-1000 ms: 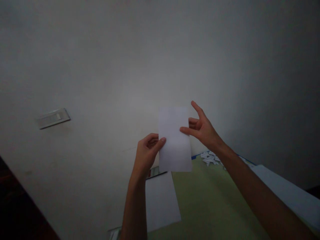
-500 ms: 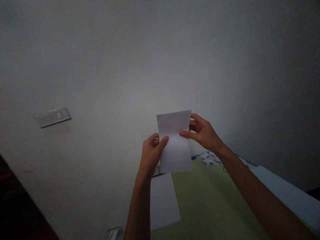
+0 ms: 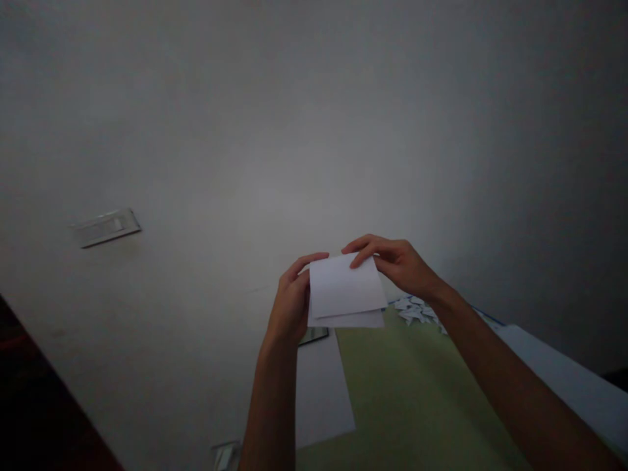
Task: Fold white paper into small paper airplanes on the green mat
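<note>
A white sheet of paper (image 3: 346,288) is held up in the air, folded over so that its top flap hangs down in front of the back layer. The back layer's lower edge shows just below the flap. My left hand (image 3: 293,297) grips the paper at its left side, the thumb hidden behind the flap and one finger along the top edge. At the top right corner, my right hand (image 3: 392,258) pinches the fold, with fingers over the front.
Below lies a green tabletop (image 3: 407,386) with a white sheet (image 3: 321,392) at its left. Folded white paper pieces (image 3: 417,310) are heaped at the back, and a large white sheet (image 3: 564,379) lies to the right. A dark-edged flat object (image 3: 314,336) sits behind the left sheet. Switch plates (image 3: 105,227) are on the wall.
The upper part of the paper has been folded down toward me over the lower part. My right fingers have moved from the side edge onto the top fold.
</note>
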Tool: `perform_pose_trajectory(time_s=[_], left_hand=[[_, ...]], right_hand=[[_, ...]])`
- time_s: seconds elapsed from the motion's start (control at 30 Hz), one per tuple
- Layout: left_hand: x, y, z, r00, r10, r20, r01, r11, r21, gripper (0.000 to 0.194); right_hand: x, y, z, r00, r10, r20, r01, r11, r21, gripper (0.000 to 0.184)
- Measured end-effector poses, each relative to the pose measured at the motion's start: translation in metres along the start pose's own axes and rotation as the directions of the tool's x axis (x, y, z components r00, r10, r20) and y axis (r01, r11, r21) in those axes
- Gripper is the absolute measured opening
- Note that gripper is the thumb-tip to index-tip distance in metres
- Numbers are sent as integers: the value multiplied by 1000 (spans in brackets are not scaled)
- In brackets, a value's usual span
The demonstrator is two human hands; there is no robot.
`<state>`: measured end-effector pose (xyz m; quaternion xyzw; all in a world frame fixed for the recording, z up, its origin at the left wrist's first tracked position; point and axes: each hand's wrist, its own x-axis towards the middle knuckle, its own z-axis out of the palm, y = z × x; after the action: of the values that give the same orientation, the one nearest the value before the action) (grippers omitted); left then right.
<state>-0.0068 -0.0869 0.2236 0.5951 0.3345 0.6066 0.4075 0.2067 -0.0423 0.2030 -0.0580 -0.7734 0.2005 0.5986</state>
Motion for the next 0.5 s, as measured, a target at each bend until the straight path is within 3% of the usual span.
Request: perform_pose_trajectory(time_s=[0.13, 0.23, 0.3, 0.5], left_hand=[[3, -3, -3, 1000, -1, -14, 0, 998, -59, 36], [3, -5, -5, 1000, 26, 4, -25, 994, -111, 39], [2, -5, -5, 999, 46, 18, -43, 990, -131, 37], [0, -6, -7, 991, 10, 135, -6, 1000, -29, 40]], right_hand=[[-1, -7, -4, 994, -8, 113, 11, 1000, -28, 32], [-1, -14, -5, 973, -34, 228, 43, 998, -36, 44], [0, -19, -4, 976, -54, 213, 75, 993, -92, 46], [4, -19, 0, 991, -101, 87, 113, 982, -152, 15]])
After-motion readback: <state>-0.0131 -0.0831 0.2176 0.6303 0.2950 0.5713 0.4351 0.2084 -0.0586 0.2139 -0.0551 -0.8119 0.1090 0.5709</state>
